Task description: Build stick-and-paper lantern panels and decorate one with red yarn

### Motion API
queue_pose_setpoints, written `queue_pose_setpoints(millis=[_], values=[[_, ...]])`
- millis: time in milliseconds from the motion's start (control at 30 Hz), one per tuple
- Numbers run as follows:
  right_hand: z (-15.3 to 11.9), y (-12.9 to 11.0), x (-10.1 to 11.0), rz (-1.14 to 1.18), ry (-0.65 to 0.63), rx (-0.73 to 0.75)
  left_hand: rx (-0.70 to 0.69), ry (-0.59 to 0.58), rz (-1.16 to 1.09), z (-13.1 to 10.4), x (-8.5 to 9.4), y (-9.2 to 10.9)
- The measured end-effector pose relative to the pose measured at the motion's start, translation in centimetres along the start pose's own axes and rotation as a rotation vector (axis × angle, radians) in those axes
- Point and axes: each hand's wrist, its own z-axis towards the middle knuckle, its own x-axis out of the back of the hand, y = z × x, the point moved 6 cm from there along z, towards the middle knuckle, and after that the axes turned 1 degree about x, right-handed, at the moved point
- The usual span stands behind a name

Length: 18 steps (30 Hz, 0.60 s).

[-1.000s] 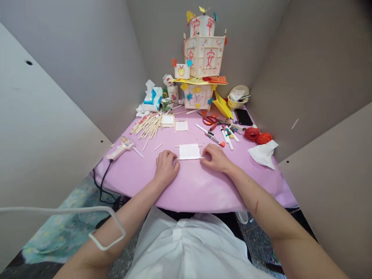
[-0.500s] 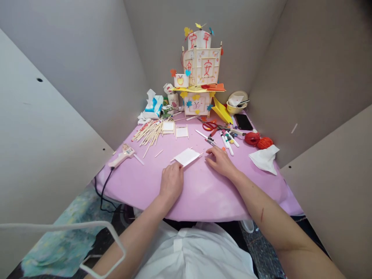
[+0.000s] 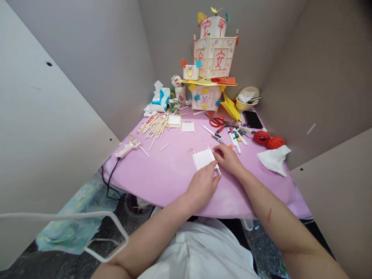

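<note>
the panel (image 3: 202, 158) is white and four-sided; pale stick ends (image 3: 219, 171) protrude.

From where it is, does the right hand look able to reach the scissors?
Probably yes: the right hand is close, though pens lie between it and the red-handled scissors, so it would likely go over them.

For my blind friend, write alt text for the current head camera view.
A person's left hand grips a small stick-edged white panel over a pink tablecloth, the right hand beside its edge. Behind stands a tiered, decorated stick-framed model; a hot-glue gun lies left, reddish yarn balls right.
</note>
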Motion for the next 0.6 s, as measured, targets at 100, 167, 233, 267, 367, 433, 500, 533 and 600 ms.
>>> queue_pose_setpoints(millis=[100, 167, 233, 267, 367, 433, 500, 533, 600], values=[[0.2, -0.1, 0.3, -0.009, -0.014, -0.023, -0.083, -0.038, -0.088, 0.3, 0.5, -0.6], [0.1, -0.3, 0.8, -0.022, -0.025, -0.045, -0.140, 0.014, -0.100, 1.5, 2.0, -1.8], [-0.3, -0.7, 1.4, -0.040, -0.044, -0.065, -0.097, 0.126, 0.014, 3.4, 4.4, -4.1], [-0.7, -1.1, 1.6, -0.054, -0.062, -0.075, -0.079, 0.162, 0.097, 4.6, 5.5, -5.3], [-2.5, -2.7, 1.8, -0.171, -0.158, -0.107, -0.102, 0.114, 0.141, 7.6, 7.1, -8.2], [-3.9, -3.8, 1.7, -0.335, -0.206, -0.119, -0.135, 0.059, 0.150, 8.5, 7.0, -9.2], [-4.9, -4.8, 1.6, -0.458, -0.237, -0.128, -0.165, 0.020, 0.155, 8.6, 6.5, -9.6], [-5.1, -5.1, 1.6, -0.509, -0.248, -0.133, -0.174, 0.011, 0.156, 8.3, 6.4, -9.7], [-4.8, -5.4, 1.6, -0.586, -0.264, -0.141, -0.175, 0.011, 0.159, 7.6, 6.3, -9.9]])
